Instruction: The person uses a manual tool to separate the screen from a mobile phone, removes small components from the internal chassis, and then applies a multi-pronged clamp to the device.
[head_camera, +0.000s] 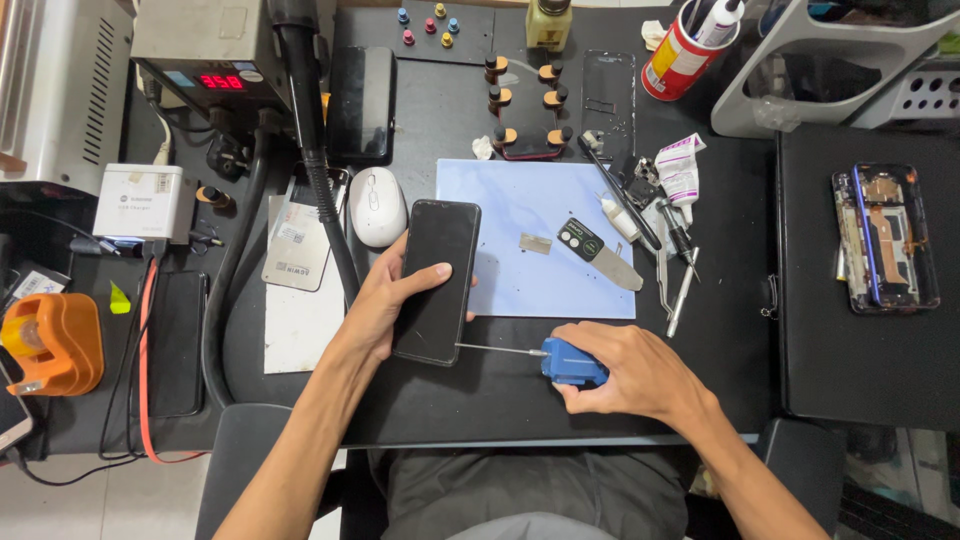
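Observation:
My left hand (385, 300) grips a black smartphone (437, 280), screen side up, tilted over the black bench mat (560, 395). The thumb lies across its glass. My right hand (625, 375) is closed around a blue-handled screwdriver (570, 362). Its thin metal shaft (495, 350) points left and touches the phone's lower right edge. Both hands are close to the bench's front edge, just below a pale blue work pad (540, 215).
On the blue pad lie a small metal blade and a pry tool (600, 255). Tweezers, a glue tube and a screwdriver lie to its right. A white mouse (377, 205), a hot-air station, an orange tape dispenser (50, 340) and an opened phone (885, 238) surround the area.

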